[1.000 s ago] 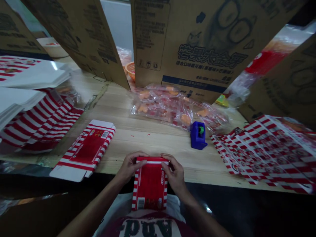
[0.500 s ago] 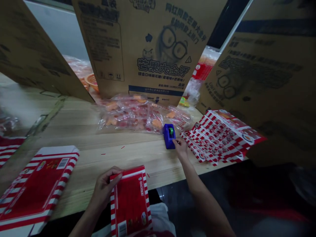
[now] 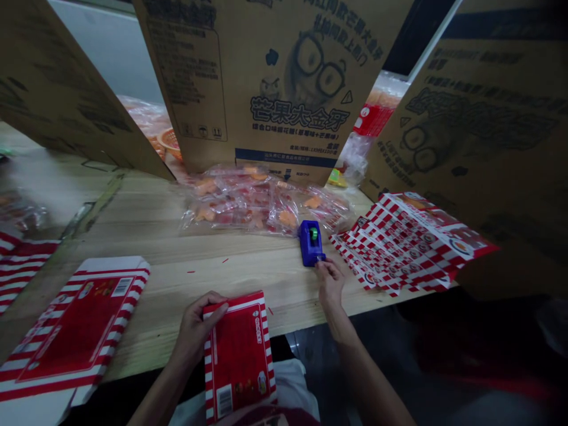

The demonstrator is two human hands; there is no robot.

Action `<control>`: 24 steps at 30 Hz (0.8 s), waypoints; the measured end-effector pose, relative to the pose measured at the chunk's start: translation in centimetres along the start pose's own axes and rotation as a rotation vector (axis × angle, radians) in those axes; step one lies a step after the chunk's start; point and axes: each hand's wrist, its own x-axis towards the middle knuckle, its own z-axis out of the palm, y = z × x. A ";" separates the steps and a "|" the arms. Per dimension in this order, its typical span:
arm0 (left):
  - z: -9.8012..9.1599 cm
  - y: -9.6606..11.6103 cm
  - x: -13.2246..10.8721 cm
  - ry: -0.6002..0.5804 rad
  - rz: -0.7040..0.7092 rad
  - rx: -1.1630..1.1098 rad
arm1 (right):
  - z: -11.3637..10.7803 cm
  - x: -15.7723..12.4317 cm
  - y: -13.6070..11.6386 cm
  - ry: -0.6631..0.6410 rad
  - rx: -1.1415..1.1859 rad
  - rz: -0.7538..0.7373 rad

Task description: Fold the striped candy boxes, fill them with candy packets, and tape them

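Observation:
My left hand (image 3: 195,328) grips the edge of a flat red-and-white striped carton (image 3: 237,355), holding it upright against my body above the table's front edge. My right hand (image 3: 329,283) reaches forward, its fingers pinched together against the front corner of a blue tape dispenser (image 3: 312,243). Any tape between those fingers is too small to see. A second flat striped carton (image 3: 75,331) lies on the table to the lower left, and a fanned stack of printed red-and-white carton blanks (image 3: 408,242) lies just right of my right hand.
A pile of clear bags (image 3: 261,207) with orange and red sweets lies behind the dispenser on the wooden table (image 3: 177,278). Large printed cardboard panels (image 3: 266,77) stand along the back. An orange basket (image 3: 171,144) shows behind them. More striped cartons (image 3: 22,260) sit at the left edge.
My view has swung right since the oldest frame. My right hand has left the carton and gone to the dispenser. My left hand keeps hold of the carton.

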 end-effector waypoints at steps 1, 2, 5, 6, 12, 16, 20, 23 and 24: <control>0.1 0.0 0.1 -0.002 0.005 0.006 | -0.1 -0.1 0.2 0.003 -0.026 0.000; 0.3 0.0 0.2 -0.009 0.012 0.009 | -0.2 -0.1 0.4 0.005 -0.056 -0.003; 0.6 0.3 0.2 -0.049 0.034 0.010 | -0.7 -0.2 0.7 -0.015 -0.125 -0.012; 0.7 0.5 0.1 -0.064 0.044 0.007 | -0.9 -0.4 0.6 -0.022 -0.138 -0.014; 1.7 1.5 -0.3 -0.101 0.052 0.005 | -0.7 -1.8 -5.0 -0.490 -0.152 0.011; 2.6 1.5 0.0 -0.208 -0.004 -0.037 | 4.2 -1.9 -11.9 -1.462 -0.225 -0.149; 3.4 1.9 0.2 -0.261 0.049 0.003 | 9.8 -2.5 -15.3 -2.026 -0.422 -0.431; 3.6 2.3 0.1 -0.259 0.083 0.013 | 11.9 -3.5 -15.6 -2.049 -0.652 -0.641; 3.5 2.3 0.0 -0.251 0.088 0.016 | 12.3 -3.7 -15.5 -2.014 -0.710 -0.690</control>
